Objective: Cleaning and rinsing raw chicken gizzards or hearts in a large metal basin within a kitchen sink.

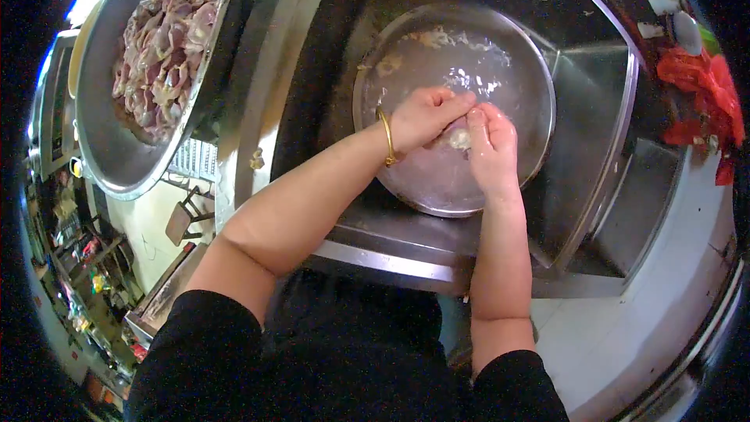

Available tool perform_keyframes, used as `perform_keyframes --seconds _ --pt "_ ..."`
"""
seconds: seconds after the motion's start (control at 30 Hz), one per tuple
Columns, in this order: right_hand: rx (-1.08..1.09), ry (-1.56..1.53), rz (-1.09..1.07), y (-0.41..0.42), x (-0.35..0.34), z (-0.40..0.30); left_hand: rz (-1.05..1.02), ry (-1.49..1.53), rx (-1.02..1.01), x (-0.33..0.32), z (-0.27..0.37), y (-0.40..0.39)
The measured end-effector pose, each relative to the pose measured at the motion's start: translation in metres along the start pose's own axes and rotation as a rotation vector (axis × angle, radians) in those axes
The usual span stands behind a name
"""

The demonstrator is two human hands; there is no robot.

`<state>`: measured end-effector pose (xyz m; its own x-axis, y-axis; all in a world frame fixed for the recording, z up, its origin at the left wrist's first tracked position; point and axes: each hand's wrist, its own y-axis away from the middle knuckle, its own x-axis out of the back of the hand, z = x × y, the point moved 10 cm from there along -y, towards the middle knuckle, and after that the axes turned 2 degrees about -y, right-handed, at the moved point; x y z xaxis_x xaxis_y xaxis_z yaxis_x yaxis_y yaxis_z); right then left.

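A round metal basin (436,187) of cloudy water stands in a stainless steel sink, with pale scraps floating near its far side. Over the water my two hands meet at the fingertips around a small piece of raw meat (459,139). My left hand (423,117), with a gold-coloured bangle at the wrist, pinches it from the left. From the right, my wet right hand (493,139) grips it with thumb and curled fingers. Part of the piece is hidden by the fingers. At the upper left, a large metal bowl (96,123) holds a heap of raw meat pieces (167,55).
The steel sink's front rim (387,262) runs between my body and the basin. A small scrap (256,158) lies on the left ledge. Red plastic bags (700,88) are at the far right. A wooden stool (183,221) stands on the floor at left.
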<state>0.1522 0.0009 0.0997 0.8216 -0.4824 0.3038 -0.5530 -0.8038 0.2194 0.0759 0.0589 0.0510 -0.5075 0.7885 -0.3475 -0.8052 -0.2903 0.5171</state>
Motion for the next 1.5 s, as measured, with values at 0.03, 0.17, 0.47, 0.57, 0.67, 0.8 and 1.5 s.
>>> perform_keyframes --seconds 0.03,0.17,0.47,0.57,0.67,0.8,1.5 --pt "0.040 0.139 0.067 0.000 0.009 -0.005 0.000 -0.002 0.003 0.001 -0.004 -0.001" --pt "0.148 0.177 0.192 0.001 0.022 -0.020 0.021 -0.019 0.003 0.003 -0.007 -0.004" --pt "-0.113 -0.265 0.363 0.000 0.062 0.019 0.051 0.715 0.062 0.008 -0.004 0.001" --pt "-0.008 -0.231 0.318 -0.005 0.058 0.020 0.046 0.714 0.025 0.007 -0.007 -0.006" --pt "0.322 -0.043 0.277 0.001 0.031 -0.031 0.073 0.668 0.061 0.005 -0.015 -0.004" --pt "0.474 0.308 0.093 0.011 -0.005 -0.063 0.148 0.654 0.076 -0.002 -0.023 0.006" --pt "-0.166 0.569 -0.307 -0.004 -0.012 0.091 -0.011 -1.184 -0.166 0.034 -0.048 -0.027"
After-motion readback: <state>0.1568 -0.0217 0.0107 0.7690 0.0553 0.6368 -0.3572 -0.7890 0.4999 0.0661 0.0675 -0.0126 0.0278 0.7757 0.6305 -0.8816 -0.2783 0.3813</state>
